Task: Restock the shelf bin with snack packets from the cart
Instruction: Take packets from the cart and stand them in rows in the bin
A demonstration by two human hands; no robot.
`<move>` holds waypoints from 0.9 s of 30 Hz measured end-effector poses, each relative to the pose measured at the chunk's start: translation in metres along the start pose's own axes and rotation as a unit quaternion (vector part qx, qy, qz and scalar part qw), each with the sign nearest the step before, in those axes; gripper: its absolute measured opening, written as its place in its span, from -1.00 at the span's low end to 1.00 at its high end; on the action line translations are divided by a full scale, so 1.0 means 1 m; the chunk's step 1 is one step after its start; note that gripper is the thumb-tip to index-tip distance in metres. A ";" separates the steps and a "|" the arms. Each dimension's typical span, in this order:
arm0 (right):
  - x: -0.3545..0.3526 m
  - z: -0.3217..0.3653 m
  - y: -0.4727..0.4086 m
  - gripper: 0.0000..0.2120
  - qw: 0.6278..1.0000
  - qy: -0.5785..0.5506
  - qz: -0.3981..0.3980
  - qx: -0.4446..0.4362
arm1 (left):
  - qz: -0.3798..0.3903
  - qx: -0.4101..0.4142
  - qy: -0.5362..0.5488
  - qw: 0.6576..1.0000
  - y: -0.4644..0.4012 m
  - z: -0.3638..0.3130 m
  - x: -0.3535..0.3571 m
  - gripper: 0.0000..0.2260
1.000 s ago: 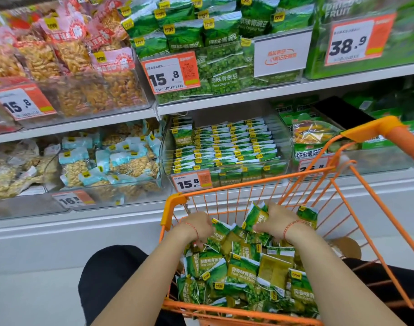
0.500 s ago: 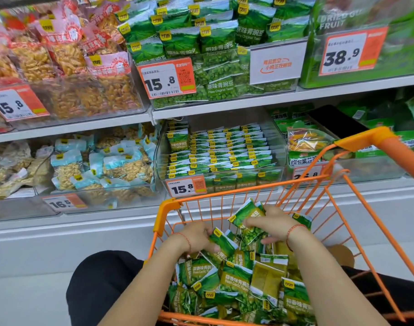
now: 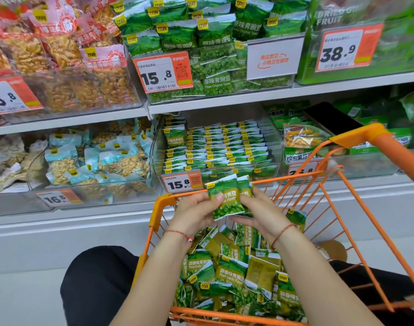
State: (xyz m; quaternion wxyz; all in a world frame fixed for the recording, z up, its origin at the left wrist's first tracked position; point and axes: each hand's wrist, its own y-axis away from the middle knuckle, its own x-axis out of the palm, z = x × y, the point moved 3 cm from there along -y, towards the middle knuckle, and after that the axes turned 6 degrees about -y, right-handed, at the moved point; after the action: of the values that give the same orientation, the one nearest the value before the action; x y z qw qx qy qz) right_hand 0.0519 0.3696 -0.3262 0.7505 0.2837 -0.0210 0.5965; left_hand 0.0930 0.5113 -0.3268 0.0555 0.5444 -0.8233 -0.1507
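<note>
Left: peanut packs (image 3: 67, 164) in a clear bin on the lower shelf. Left hand (image 3: 196, 214) grips a small stack of green pea packets (image 3: 227, 196), thumb on the front face. Right hand (image 3: 260, 211) grips the same stack from its right edge. Stack is held above the orange cart (image 3: 356, 135), just in front of the shelf bin (image 3: 215, 149), which holds rows of the same packets. More packets (image 3: 234, 274) lie loose in the cart.
</note>
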 end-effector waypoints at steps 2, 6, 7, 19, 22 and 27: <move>0.001 0.004 0.002 -0.75 0.999 -0.054 -0.007 0.006 | -0.037 0.014 0.017 0.999 0.000 -0.002 0.003 -0.54; 0.005 0.006 0.006 -0.37 1.000 -0.018 -0.004 -0.010 | -0.104 0.062 -0.034 0.992 0.000 -0.008 0.003 -0.57; 0.005 0.004 0.006 -0.25 1.000 0.001 0.004 -0.015 | -0.112 0.065 -0.044 0.991 0.001 -0.010 0.004 -0.65; 0.017 0.012 0.021 -0.37 0.994 0.064 0.017 -0.089 | -0.067 -0.007 0.056 0.996 0.011 -0.010 0.027 -0.41; 0.017 0.013 0.023 -0.30 0.993 0.068 0.015 -0.096 | -0.068 0.003 0.041 0.997 0.016 -0.014 0.029 -0.44; 0.017 0.013 0.018 -0.31 0.988 0.095 0.051 -0.113 | -0.078 0.045 0.002 0.996 0.017 -0.023 0.025 -0.48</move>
State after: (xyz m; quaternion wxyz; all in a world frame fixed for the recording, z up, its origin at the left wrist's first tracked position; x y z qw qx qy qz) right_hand 0.0442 0.3817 -0.3020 0.7448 0.1382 -0.0315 0.6520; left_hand 0.0740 0.4899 -0.3015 0.0210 0.6092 -0.7841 -0.1166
